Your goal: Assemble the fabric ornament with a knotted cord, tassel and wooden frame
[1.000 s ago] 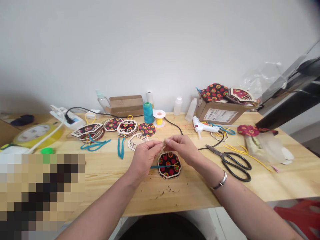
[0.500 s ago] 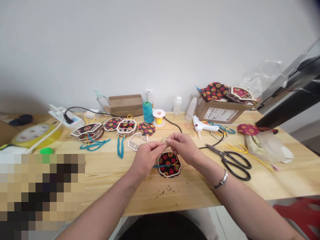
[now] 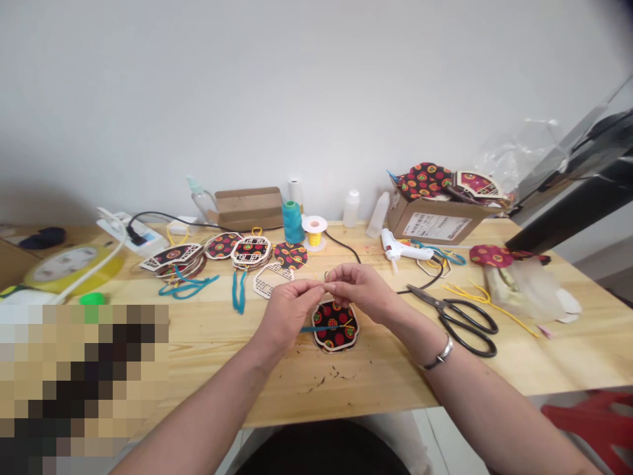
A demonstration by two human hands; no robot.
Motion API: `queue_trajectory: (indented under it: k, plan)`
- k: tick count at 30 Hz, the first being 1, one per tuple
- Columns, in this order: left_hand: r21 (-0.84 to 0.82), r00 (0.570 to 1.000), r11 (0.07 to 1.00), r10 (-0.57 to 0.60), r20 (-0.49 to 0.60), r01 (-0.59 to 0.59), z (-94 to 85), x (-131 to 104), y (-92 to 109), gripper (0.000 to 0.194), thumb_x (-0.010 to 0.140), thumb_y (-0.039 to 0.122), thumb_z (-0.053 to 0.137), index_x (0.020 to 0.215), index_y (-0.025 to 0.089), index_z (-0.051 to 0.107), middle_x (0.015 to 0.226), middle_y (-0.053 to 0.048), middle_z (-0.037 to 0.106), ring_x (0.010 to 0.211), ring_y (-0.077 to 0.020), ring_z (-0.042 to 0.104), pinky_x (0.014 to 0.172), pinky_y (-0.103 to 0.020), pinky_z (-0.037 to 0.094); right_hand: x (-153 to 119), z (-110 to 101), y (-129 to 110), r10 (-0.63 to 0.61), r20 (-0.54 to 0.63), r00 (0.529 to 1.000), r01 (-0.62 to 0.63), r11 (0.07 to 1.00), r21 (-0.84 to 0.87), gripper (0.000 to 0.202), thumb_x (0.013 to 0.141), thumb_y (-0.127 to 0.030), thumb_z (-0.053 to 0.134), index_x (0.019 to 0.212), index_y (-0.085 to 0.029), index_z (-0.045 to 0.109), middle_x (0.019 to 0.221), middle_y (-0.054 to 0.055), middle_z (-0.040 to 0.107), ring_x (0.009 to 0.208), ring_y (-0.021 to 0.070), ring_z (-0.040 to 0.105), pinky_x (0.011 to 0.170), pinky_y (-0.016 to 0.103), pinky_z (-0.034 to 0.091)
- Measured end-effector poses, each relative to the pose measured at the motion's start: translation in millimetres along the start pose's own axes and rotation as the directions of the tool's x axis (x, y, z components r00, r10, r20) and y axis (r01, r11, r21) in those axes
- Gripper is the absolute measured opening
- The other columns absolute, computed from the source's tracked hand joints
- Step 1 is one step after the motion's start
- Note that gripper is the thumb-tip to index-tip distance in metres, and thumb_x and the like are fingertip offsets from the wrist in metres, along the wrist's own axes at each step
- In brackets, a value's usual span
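My left hand and my right hand meet fingertip to fingertip above the table, both pinched. A thin strand, mostly hidden by the fingers, shows as a small loop by the right fingertips. Just below the hands lies a patterned dark fabric piece with a pale scalloped wooden frame. A teal cord runs across it to a yellow cord end. Behind the left hand is a bare wooden lattice frame.
Black-handled scissors and a white glue gun lie to the right. Behind stand a teal thread cone, a yellow spool and a cardboard box. Finished framed pieces lie left, beside a power strip.
The fingertips of both hands have come together, and the strand's loop that stood up between them is now mostly hidden. My right hand has shifted slightly left.
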State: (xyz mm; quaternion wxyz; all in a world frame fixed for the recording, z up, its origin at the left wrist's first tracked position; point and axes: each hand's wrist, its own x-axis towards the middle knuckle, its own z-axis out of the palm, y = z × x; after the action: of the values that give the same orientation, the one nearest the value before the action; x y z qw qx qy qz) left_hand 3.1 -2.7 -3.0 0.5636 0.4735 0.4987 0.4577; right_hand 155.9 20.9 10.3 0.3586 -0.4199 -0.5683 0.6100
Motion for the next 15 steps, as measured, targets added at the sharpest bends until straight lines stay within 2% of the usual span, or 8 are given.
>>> queue_trajectory:
  k: [5,15]
  plan:
    - [-0.030,0.999,0.999,-0.032,0.007,0.032,0.5,-0.1,-1.0,0.023,0.068,0.037,0.069,0.072,0.014,0.071,0.046,0.007,0.036,0.045,-0.0054,0.026,0.043,-0.020,0.019,1.4,-0.9,0.2,-0.005,-0.043,0.999,0.003,1.000,-0.029,0.018,0.066,-0.031,0.065,0.068,-0.015,0.057,0.048,-0.007,0.046,0.044,0.0054,0.038,0.045,0.020,0.029]
    - [-0.104,0.998,0.993,-0.043,0.044,0.047,-0.8,-0.5,-1.8,0.023,0.069,0.037,0.070,0.073,0.014,0.070,0.048,0.006,0.038,0.046,-0.0055,0.030,0.044,-0.020,0.021,0.3,-1.2,-2.7,-0.130,-0.117,0.985,0.091,0.952,-0.294,0.013,0.074,-0.026,0.054,0.064,-0.017,0.054,0.051,-0.006,0.044,0.049,0.0082,0.037,0.049,0.023,0.031]
